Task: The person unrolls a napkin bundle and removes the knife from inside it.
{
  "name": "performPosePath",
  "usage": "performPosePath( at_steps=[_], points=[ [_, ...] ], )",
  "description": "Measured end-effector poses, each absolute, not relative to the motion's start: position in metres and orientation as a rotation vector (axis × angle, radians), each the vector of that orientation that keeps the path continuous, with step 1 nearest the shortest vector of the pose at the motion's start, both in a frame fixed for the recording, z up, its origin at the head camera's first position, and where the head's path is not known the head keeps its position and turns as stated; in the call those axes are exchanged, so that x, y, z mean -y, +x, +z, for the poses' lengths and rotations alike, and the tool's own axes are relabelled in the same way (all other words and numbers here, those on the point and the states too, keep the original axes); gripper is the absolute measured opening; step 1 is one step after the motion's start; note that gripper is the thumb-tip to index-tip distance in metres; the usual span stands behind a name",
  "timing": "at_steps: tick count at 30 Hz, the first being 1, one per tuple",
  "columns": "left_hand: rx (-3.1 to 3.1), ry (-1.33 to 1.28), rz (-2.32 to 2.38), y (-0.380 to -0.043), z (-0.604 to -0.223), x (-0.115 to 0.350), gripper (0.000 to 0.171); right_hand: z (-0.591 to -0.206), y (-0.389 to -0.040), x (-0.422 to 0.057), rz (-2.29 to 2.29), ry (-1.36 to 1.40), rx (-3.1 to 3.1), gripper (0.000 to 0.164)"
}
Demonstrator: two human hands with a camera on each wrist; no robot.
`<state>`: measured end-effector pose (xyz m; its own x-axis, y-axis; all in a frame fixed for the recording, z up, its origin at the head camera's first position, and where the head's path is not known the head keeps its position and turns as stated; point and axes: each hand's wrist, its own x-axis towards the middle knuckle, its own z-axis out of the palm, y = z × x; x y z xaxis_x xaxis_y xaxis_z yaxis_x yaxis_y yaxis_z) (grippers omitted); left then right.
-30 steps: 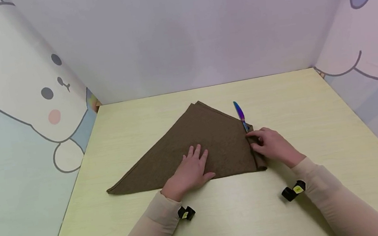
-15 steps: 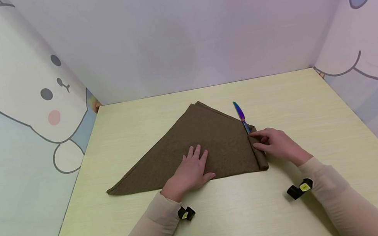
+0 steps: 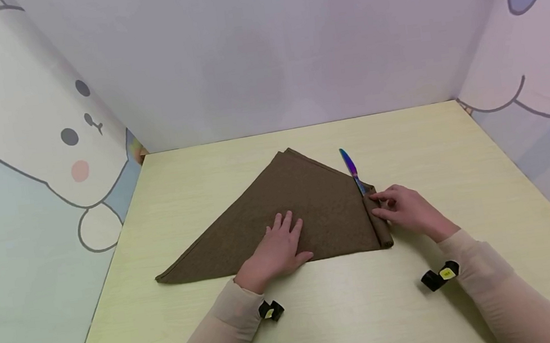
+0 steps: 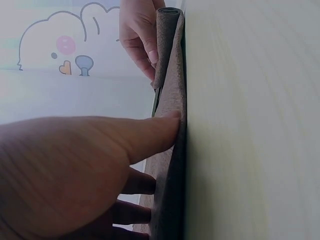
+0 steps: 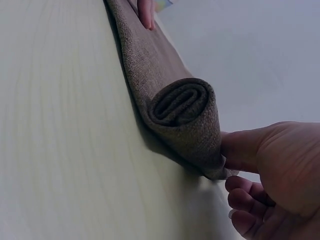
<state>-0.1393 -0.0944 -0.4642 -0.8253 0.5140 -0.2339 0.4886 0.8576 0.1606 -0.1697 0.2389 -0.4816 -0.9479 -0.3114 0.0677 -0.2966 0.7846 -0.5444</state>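
Observation:
A brown cloth napkin point(image 3: 308, 196), folded into a triangle-like shape, lies on the table, its right end rolled up. In the right wrist view the roll point(image 5: 185, 110) shows its spiral end. A table knife point(image 3: 349, 163) with a rainbow-coloured blade sticks out past the napkin's far edge; its handle end goes in beside the roll and is hidden. My left hand point(image 3: 275, 249) rests with spread fingers on the napkin near its front edge. At the rolled end, my right hand point(image 3: 404, 210) pinches the roll between thumb and index finger, its other fingers curled below.
The pale wooden table point(image 3: 458, 173) runs to a plain back wall point(image 3: 261, 54). Side panels with cartoon animals point(image 3: 28, 109) stand left and right. A small black camera point(image 3: 271, 310) is strapped at each wrist.
My right hand has moved slightly to the right, and the rolled end of the napkin has shifted right with it. The left hand and the knife blade stay in place.

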Motion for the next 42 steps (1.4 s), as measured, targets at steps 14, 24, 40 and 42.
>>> performPosePath(
  at_steps=[14, 24, 40, 42],
  points=[
    [-2.76, 0.764, 0.152, -0.139, -0.465, 0.095, 0.077, -0.473, -0.161, -0.216, -0.799, -0.668, -3.02, 0.036],
    [-2.764, 0.752, 0.148, -0.138, -0.467, 0.096, 0.078, -0.48, -0.161, -0.214, -0.766, -0.666, -3.014, 0.043],
    [-2.757, 0.759, 0.166, -0.138, -0.464, 0.094, 0.077, -0.477, -0.161, -0.22, -0.81, -0.606, -2.985, 0.037],
    [-2.752, 0.757, 0.168, -0.138, -0.464, 0.094, 0.077, -0.477, -0.161, -0.221, -0.82, -0.596, -2.984, 0.037]
  ],
)
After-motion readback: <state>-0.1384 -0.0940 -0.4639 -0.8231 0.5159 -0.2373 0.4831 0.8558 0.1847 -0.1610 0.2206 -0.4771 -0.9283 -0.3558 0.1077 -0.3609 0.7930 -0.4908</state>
